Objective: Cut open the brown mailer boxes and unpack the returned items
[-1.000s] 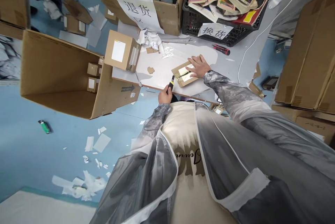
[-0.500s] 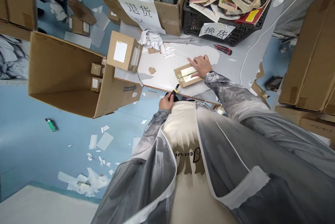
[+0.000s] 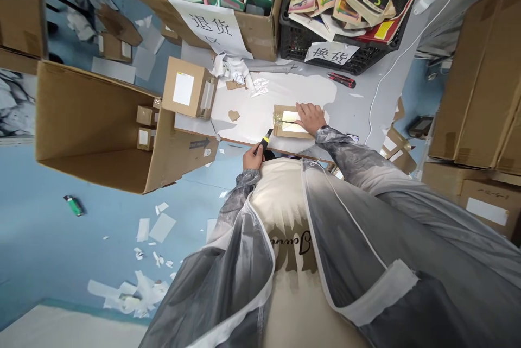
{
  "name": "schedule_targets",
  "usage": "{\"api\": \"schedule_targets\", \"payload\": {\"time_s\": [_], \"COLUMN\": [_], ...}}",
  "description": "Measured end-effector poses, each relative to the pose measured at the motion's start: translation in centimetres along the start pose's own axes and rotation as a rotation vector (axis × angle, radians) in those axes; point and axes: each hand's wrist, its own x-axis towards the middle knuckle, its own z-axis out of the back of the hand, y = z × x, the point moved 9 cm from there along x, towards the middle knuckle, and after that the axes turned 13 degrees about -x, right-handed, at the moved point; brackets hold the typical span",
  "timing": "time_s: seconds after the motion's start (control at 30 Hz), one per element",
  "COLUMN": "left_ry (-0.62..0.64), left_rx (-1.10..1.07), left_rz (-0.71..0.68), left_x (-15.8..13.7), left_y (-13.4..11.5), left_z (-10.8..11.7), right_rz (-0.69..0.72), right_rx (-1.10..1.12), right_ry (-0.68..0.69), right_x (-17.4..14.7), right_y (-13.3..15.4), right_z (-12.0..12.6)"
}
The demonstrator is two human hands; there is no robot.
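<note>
My left hand (image 3: 253, 158) is closed around a black utility knife (image 3: 265, 140) with a yellow band, close to the table's front edge. The knife's tip points up toward the near left corner of a small cardboard box (image 3: 279, 130); whether a blade is out is too small to tell. This box lies flat on the table, with a white label and shiny tape crossed by a dark line. My right hand (image 3: 311, 118) grips the box's right end, its fingers reaching over the top face.
Left on the table (image 3: 248, 136) stands a taped carton (image 3: 169, 84). Behind are a box of returned goods (image 3: 260, 33) and a black crate (image 3: 293, 46) of books. A red-black cutter (image 3: 341, 80) lies near a white cable (image 3: 376, 87). A large open carton (image 3: 93, 120) stands left.
The small box has turned to lie straighter, my right hand staying on it. My left hand keeps the knife near its front left corner. The camera view has shifted slightly.
</note>
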Motion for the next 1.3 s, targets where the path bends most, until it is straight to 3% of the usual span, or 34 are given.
{"api": "schedule_targets", "payload": {"time_s": [0.2,0.4,0.63,0.73,0.87,0.93,1.1,1.2,1.3], "left_ry": [0.075,0.155,0.166,0.126,-0.090,-0.125,0.003,0.084,0.149], "left_rx": [0.075,0.172,0.317,0.259,0.051,-0.003,-0.158,-0.251,-0.337], "left_rz": [0.054,-0.045,-0.153,-0.182,-0.146,-0.165,-0.166,-0.040,0.072], "left_x": [1.1,2.8,4.2,5.0,7.3,8.8,13.1,14.9,15.7], "left_y": [-1.1,-3.1,-6.1,-6.7,-6.9,-7.8,-10.2,-9.4,-7.8], "left_z": [1.6,2.5,3.7,4.5,6.4,5.5,-0.6,-3.0,-3.9], "right_rz": [0.006,-0.050,-0.228,-0.293,-0.376,-0.429,-0.503,-0.505,-0.477], "right_rx": [0.008,-0.046,-0.148,-0.152,-0.140,-0.137,-0.119,-0.127,-0.108], "right_ry": [-0.037,0.072,0.088,0.095,0.150,0.208,0.285,0.301,0.283], "right_x": [-0.1,1.6,2.3,1.7,0.9,0.7,0.9,1.0,0.8], "right_y": [2.3,2.1,1.3,2.3,4.9,6.1,8.2,8.5,8.0], "right_z": [0.1,-0.9,1.4,2.2,2.5,2.2,1.1,0.9,1.3]}}
